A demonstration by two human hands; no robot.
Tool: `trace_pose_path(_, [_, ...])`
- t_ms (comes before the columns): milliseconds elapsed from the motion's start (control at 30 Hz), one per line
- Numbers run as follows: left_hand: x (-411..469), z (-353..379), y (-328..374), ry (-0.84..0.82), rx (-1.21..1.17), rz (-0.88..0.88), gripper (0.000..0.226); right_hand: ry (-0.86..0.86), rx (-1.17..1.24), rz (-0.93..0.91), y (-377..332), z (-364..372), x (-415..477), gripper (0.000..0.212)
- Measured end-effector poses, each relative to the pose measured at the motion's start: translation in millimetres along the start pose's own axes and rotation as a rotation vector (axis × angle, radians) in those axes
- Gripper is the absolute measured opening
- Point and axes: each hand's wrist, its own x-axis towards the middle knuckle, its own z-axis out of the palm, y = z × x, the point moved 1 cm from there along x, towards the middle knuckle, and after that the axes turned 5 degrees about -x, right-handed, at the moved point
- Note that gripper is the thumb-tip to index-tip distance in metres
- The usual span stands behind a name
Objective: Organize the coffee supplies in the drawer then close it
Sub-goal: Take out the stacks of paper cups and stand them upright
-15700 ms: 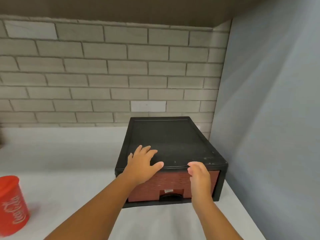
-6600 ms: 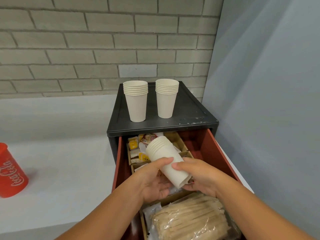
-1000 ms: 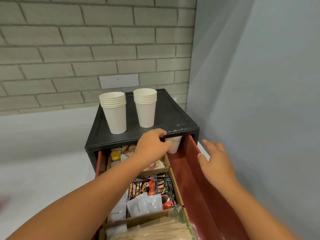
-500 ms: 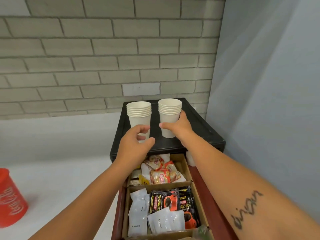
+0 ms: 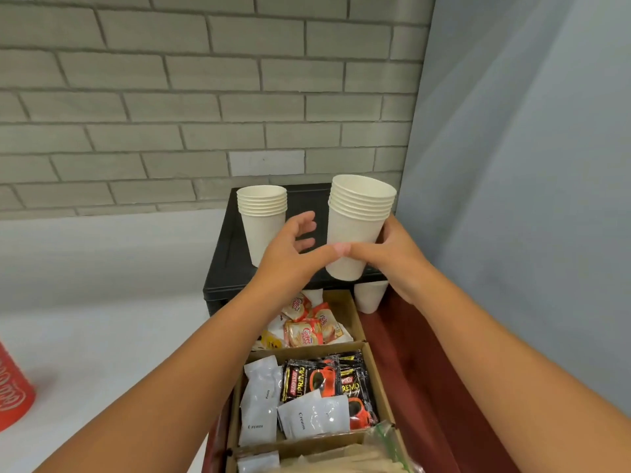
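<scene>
My right hand (image 5: 392, 257) grips a stack of white paper cups (image 5: 356, 230), held slightly tilted just above the front of the black drawer unit (image 5: 232, 268). My left hand (image 5: 290, 254) is beside it with fingers spread, its thumb touching the stack's front. A second cup stack (image 5: 263, 220) stands on the unit's top. A third stack (image 5: 370, 298) stands in the rear right of the open red drawer (image 5: 420, 370). Cardboard compartments (image 5: 370, 353) hold creamer sachets (image 5: 307, 331), black coffee sachets (image 5: 327, 377) and white cream sachets (image 5: 259, 401).
A red Coca-Cola cup (image 5: 10, 394) stands on the white counter (image 5: 102, 329) at far left. A brick wall runs behind and a grey panel closes the right side. A plastic bag of wooden stirrers (image 5: 341, 459) fills the drawer's nearest compartment.
My right hand has lifted the right cup stack off the unit's top and brought it toward me. My left hand moved away from the left stack toward the lifted one.
</scene>
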Motion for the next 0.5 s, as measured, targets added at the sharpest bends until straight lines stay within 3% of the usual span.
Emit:
trace_pose_path(267, [-11, 43, -6, -0.136, -0.099, 0.071, 0.079, -0.066, -0.066, -0.029, 11, -22, -47, 0.079])
trace_pose_path(433, [-18, 58, -21, -0.182, -0.077, 0.055, 0.057, -0.073, -0.153, 0.024, 29, -48, -77, 0.079])
trace_pose_path(500, [-19, 65, -34, -0.169, -0.054, 0.038, 0.051, 0.017, -0.256, 0.093, 44, -59, -94, 0.078])
